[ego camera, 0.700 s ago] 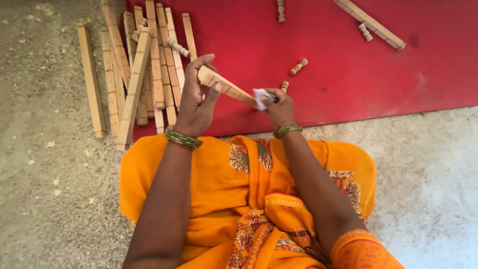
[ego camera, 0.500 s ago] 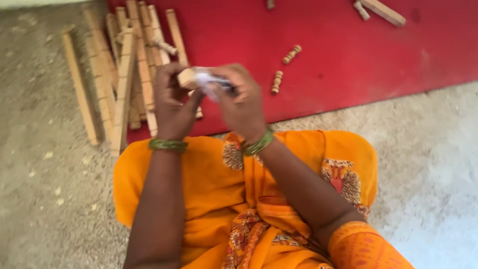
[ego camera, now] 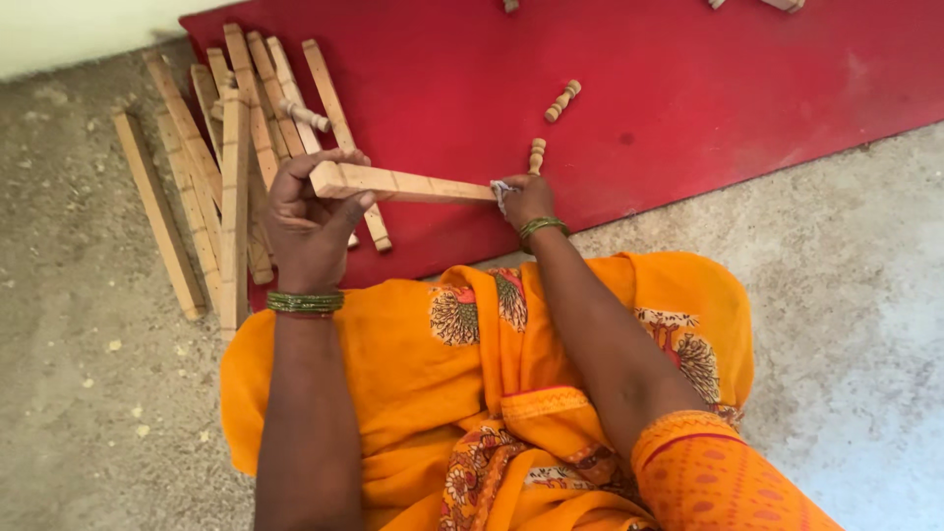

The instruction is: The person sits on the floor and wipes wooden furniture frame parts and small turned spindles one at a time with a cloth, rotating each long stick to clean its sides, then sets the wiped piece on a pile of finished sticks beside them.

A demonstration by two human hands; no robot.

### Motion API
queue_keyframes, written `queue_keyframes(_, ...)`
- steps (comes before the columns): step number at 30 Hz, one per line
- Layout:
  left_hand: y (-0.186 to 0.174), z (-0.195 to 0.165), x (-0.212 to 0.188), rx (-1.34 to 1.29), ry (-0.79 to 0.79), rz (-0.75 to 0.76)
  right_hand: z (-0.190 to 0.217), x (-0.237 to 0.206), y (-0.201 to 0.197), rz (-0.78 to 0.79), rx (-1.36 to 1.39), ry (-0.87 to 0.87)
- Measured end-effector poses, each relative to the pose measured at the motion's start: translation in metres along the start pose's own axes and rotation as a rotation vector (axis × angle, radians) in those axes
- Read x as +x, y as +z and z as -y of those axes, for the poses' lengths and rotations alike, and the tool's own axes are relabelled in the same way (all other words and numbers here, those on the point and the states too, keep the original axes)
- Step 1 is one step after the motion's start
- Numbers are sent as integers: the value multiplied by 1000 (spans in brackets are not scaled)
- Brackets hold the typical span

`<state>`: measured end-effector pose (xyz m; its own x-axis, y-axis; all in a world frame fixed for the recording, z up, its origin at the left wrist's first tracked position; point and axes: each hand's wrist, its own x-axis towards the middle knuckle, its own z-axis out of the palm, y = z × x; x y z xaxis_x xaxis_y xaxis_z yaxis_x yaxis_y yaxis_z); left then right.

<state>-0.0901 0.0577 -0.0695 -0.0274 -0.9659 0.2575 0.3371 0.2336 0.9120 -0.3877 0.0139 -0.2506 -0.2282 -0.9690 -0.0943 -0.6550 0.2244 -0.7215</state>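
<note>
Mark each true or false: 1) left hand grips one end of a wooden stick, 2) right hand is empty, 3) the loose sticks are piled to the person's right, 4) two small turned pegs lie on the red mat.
1) True: the left hand grips one end of the wooden stick.
2) False: the right hand presses a small white piece against the stick's other end.
3) False: the pile of sticks lies to the left.
4) True: two pegs lie on the red mat.
</note>
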Motion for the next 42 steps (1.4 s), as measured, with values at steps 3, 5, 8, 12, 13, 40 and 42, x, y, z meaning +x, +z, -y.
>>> queue_keyframes(3, -4, -11, -15, -1, -4, -18, 16, -23, 2, -86, 70, 14)
queue_keyframes(5, -7, -12, -18, 49, 15, -26, 58, -46, -1, -186, 32, -180)
queue_keyframes(8, 27, 17, -12, 7, 11, -54, 110, -63, -37, -45, 346, -307)
queue_keyframes(12, 44, 15, -37, 60, 0, -65, 176, -128, -73, 16, 416, -521)
queue_keyframes(13, 37, 6, -46, 91, 28, -53, 188, -141, -71, 40, 453, -549)
queue_keyframes(40, 58, -4, -98, -83, 14, -147, -8, -118, -75, -96, 580, 108)
queue_keyframes(42, 58, 2, -101, -50, 0, -125, 26, -129, -83, -66, 513, 145)
